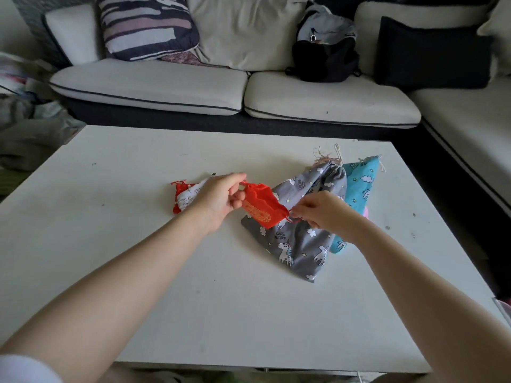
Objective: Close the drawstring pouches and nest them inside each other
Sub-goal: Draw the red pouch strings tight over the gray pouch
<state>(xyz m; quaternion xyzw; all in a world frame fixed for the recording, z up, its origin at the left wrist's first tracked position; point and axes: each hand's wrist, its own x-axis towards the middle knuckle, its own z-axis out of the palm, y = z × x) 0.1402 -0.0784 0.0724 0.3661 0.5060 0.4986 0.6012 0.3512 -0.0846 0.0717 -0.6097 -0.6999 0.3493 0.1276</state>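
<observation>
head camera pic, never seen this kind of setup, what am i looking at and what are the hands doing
There is no machine here. A person wears a camera on the head that looks forward and down, so the two bare arms reaching in from the bottom are their own.

They work at a white table in front of a sofa. The left hand pinches one end of a small red drawstring pouch, and the right hand pinches its red cord at the other end, so the pouch hangs stretched between them above the table.

Under it lies a grey unicorn-print pouch, with a blue unicorn-print pouch beside it. Left of the hands lies a small white printed pouch on something red.
</observation>
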